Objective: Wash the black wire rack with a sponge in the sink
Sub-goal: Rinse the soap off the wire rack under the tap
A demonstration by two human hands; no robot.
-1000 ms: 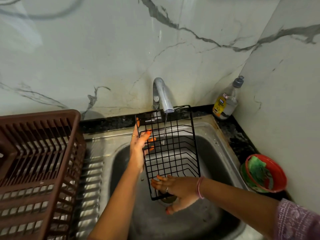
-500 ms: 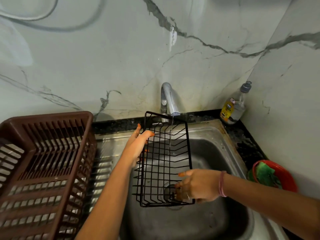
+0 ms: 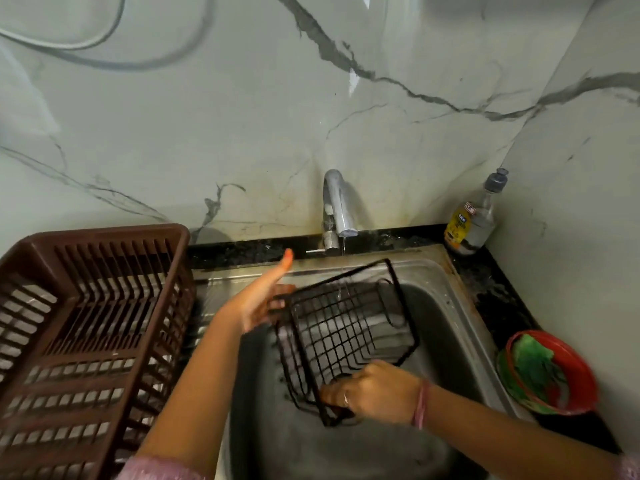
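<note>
The black wire rack [image 3: 343,327] hangs tilted over the sink [image 3: 446,306] so the tap's [image 3: 337,209] thin stream runs through it, the right hand's [image 3: 377,393] fingers curled round its near corner while the left hand [image 3: 258,299], fingers straight, steadies its far side.

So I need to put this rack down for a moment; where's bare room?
Sink floor below the wire rack, and the draining board strip beside the brown basket. The right corner is crowded: bottle, red bowl.
</note>
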